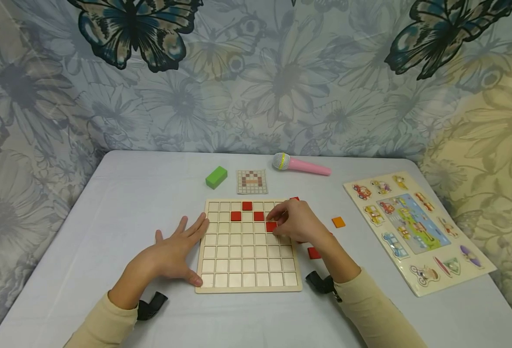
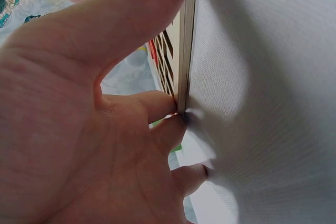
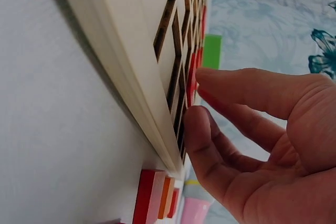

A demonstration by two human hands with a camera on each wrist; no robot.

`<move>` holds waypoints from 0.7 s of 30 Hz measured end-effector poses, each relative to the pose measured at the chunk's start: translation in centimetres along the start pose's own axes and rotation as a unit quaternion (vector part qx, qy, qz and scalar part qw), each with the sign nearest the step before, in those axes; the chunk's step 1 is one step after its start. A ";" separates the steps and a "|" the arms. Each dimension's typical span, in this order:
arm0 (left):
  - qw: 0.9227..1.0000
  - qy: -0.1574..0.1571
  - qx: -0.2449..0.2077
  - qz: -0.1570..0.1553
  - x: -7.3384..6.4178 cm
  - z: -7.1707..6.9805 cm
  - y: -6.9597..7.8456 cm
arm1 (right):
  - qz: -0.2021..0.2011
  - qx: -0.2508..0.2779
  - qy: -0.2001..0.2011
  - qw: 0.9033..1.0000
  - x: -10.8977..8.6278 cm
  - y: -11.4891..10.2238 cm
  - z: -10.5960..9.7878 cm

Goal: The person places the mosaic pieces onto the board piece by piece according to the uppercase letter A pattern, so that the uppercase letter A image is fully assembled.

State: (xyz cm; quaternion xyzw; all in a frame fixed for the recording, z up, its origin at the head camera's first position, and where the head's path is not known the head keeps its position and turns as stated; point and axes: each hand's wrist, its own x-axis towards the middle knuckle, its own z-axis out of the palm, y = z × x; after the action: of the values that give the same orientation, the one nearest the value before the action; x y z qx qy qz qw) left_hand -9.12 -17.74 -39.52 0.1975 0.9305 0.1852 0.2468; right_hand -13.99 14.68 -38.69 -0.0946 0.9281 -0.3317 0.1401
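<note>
A pale wooden grid board [image 1: 248,253] lies flat, with several red square tiles sitting in cells of its upper rows. My left hand [image 1: 173,252] is spread along the board's left edge, thumb at the near corner and fingertips at the upper left side. With thumb and fingertips, my right hand [image 1: 298,221] pinches a red tile [image 1: 271,226] at a cell in the third row, near the right edge. The right wrist view shows the thumb and a curled finger [image 3: 198,129] close against the board's face, beside that red tile [image 3: 191,82].
Right of the board lie a loose red tile [image 1: 314,253] and an orange tile [image 1: 338,222]. Behind it are a green block [image 1: 216,177], a small pattern card [image 1: 252,181] and a pink toy microphone [image 1: 309,166]. A picture puzzle board [image 1: 449,276] occupies the table's right side.
</note>
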 end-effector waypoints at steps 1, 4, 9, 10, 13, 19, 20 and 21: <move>1.000 0.000 0.001 -0.001 0.0 0.0 0.0 | 0.001 0.001 0.001 1.000 0.0 0.0 -0.1; 1.000 -0.001 0.002 -0.002 0.1 0.1 0.0 | -0.001 0.005 0.003 1.000 0.0 0.2 -0.4; 1.000 -0.002 0.003 -0.004 0.1 0.1 0.0 | 0.006 0.028 0.013 1.000 0.2 0.8 -1.2; 1.000 -0.002 0.003 -0.004 0.1 0.1 0.0 | 0.010 0.033 0.016 0.999 0.2 1.0 -1.4; 1.000 -0.002 0.003 -0.005 0.1 0.0 0.1 | 0.016 0.047 0.023 0.999 0.3 1.6 -2.1; 1.000 -0.004 -0.001 -0.009 0.0 0.0 0.2 | 0.024 0.058 0.049 0.997 0.4 2.7 -3.2; 1.000 -0.004 -0.002 -0.009 0.0 0.0 0.2 | 0.024 0.057 0.053 0.997 0.4 2.9 -3.3; 1.000 -0.004 -0.003 -0.009 0.0 0.0 0.2 | 0.024 0.057 0.056 0.997 0.5 3.0 -3.4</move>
State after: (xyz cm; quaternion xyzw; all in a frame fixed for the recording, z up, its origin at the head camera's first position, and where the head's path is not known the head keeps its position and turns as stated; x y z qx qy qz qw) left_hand -9.06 -17.54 -39.43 0.1891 0.9307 0.1853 0.2526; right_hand -15.77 18.89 -38.21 -0.0450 0.9163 -0.3849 0.1007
